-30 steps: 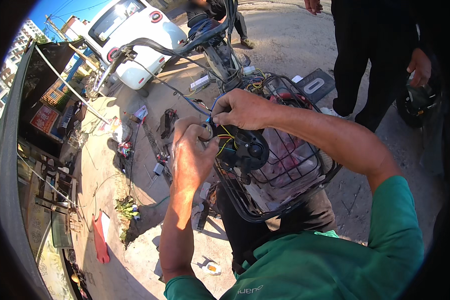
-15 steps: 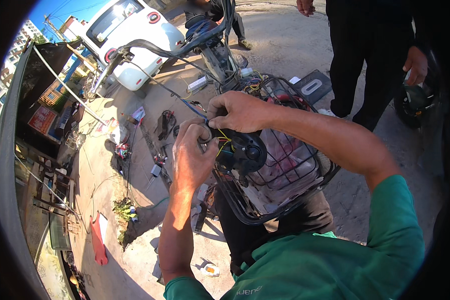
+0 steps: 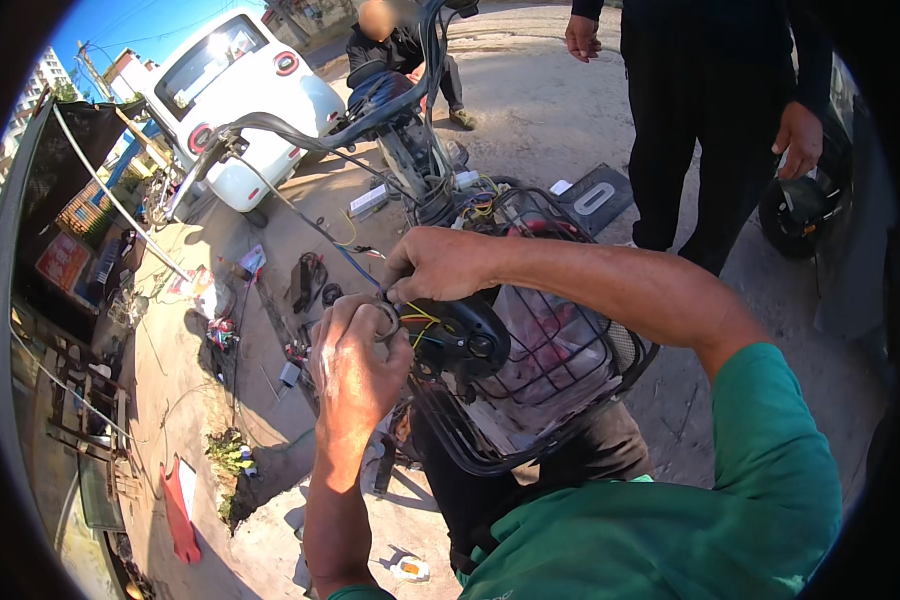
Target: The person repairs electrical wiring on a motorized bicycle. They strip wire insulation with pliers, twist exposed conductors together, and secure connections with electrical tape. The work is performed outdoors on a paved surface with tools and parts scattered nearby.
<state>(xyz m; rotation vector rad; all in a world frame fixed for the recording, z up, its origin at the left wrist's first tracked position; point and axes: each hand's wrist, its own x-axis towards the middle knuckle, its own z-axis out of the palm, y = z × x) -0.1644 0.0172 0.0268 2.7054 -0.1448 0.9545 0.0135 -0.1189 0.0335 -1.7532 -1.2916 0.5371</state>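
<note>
My left hand (image 3: 352, 358) is closed around a small dark ring (image 3: 390, 322) that looks like a roll of tape; the fingers hide part of it. Against it, my right hand (image 3: 442, 264) pinches a thin dark cable (image 3: 348, 256), its fingertips almost touching those of the left. Yellow and orange wires (image 3: 422, 318) run from beside the fingers into a black plastic housing (image 3: 478, 342) with a round boss. This housing sits at the near left side of a black wire basket (image 3: 560, 345), below the bike's handlebar (image 3: 365, 122).
A person in dark trousers (image 3: 670, 130) stands at the right; another person (image 3: 405, 58) sits low beyond the handlebar. A white vehicle (image 3: 245, 100) is parked at the far left. Parts (image 3: 308, 282), a red cloth-like piece (image 3: 178, 512) and a dark panel (image 3: 598, 198) lie on the ground.
The whole view has shifted, so the scene lies further left and slightly lower. Both hands remain together at the cable, in nearly the same grip.
</note>
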